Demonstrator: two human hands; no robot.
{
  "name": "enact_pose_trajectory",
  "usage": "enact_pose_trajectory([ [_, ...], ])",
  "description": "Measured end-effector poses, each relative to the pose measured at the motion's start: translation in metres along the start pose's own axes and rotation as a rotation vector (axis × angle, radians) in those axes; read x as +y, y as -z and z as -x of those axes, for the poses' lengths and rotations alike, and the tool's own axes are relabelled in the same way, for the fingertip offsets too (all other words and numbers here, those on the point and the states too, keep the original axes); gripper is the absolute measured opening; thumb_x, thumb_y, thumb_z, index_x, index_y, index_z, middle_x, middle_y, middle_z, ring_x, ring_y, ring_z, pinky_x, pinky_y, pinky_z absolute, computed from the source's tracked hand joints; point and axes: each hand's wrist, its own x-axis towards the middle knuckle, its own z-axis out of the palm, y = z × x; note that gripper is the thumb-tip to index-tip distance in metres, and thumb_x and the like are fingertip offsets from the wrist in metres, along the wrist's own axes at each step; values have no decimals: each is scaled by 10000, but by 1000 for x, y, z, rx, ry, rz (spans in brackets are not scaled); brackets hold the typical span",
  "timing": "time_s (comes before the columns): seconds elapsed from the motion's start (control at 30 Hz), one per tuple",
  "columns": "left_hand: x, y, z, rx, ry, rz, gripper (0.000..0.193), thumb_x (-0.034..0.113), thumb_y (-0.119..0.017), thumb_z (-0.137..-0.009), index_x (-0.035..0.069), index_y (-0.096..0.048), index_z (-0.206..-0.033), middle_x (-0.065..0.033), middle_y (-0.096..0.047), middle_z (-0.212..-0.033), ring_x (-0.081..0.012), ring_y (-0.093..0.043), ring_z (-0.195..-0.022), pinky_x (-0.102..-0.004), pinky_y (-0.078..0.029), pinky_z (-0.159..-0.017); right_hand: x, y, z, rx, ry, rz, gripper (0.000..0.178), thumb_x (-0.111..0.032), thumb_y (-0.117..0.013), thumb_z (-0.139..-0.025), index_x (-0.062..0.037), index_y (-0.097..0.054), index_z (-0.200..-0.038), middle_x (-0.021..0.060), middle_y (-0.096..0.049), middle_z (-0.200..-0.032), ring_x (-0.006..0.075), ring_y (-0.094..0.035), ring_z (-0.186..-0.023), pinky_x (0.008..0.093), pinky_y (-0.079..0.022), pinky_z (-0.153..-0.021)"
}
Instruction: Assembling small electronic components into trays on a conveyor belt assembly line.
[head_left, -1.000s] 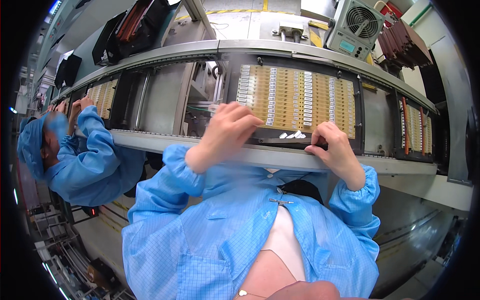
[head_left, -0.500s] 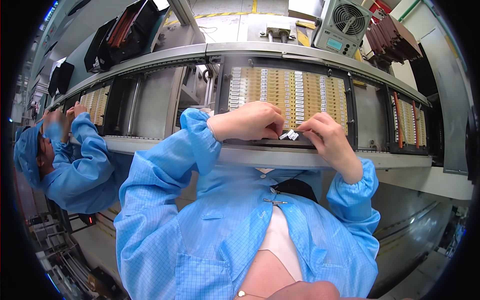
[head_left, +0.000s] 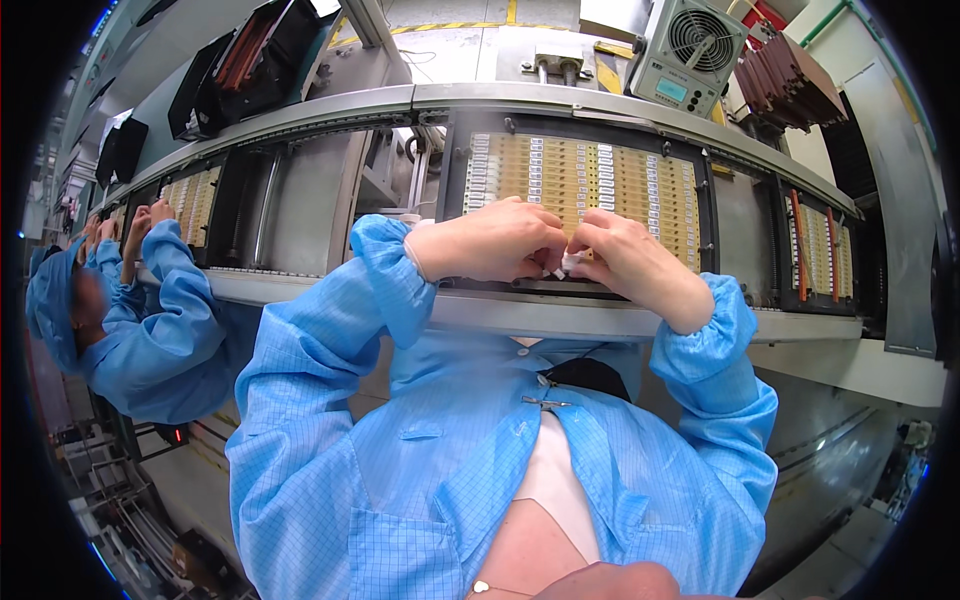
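Both my hands meet over the front edge of a black-framed tray (head_left: pixel 455 180) on the conveyor rail. My left hand (head_left: pixel 495 240) is closed, its thumb and fingertips pinched at the front edge, next to small white parts (head_left: pixel 557 273). My right hand (head_left: pixel 640 262) comes in from the right with thumb and index pinching a small white part (head_left: pixel 572 261). Fingers hide much of these parts, so their exact kind cannot be told. Behind my hands, the tray bears yellow circuit boards (head_left: pixel 565 165) in rows, with columns of small white components.
A second tray with boards and orange bars (head_left: pixel 815 240) sits to the right. Beyond the rail stand a grey fan unit (head_left: pixel 690 50) and a stack of brown plates (head_left: pixel 788 75). At far left, a person in blue (head_left: pixel 150 340) works at another board tray (head_left: pixel 190 205).
My right hand has moved left, close against my left hand, and its fingers have closed on a white part. The tray sits slightly further right.
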Motion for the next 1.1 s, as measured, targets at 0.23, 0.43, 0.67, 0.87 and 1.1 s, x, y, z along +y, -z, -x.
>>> enact_pose_trajectory([
  [0.23,1,-6,7,94,82,-66,75,86,-659,-824,66,-587,-822,-78,-580,-851,-293,-584,-887,-404,-476,-787,9,-4,5,182,25,14,183,-16,-690,-819,-32,-643,-995,145,-605,-954,334,-597,-933,423,-508,-819],
  [0.43,2,-15,6,155,37,-48,141,91,-721,-765,90,-632,-875,-71,-626,-898,-276,-623,-917,-410,-493,-830,10,-12,-7,240,141,116,236,23,-672,-802,-35,-659,-1031,132,-606,-959,332,-563,-965,416,-496,-857],
  [0.67,17,-5,24,165,217,-26,116,108,-700,-820,77,-622,-900,-67,-596,-857,-242,-589,-867,-360,-510,-781,9,-15,-19,189,187,104,189,-9,-698,-809,-28,-655,-992,117,-604,-950,310,-568,-957,406,-501,-843],
  [0.87,13,-10,16,323,250,75,130,40,-694,-799,46,-630,-912,-74,-606,-855,-225,-619,-773,-319,-528,-704,14,-7,1,276,104,18,132,-15,-670,-860,-21,-642,-989,126,-603,-914,297,-599,-870,382,-511,-774],
  [1.1,5,-19,0,384,264,75,95,101,-747,-834,67,-696,-907,-76,-604,-926,-234,-633,-759,-321,-528,-675,18,16,51,406,-179,-239,195,0,-610,-924,-17,-666,-1110,79,-598,-892,182,-617,-819,291,-517,-726],
])
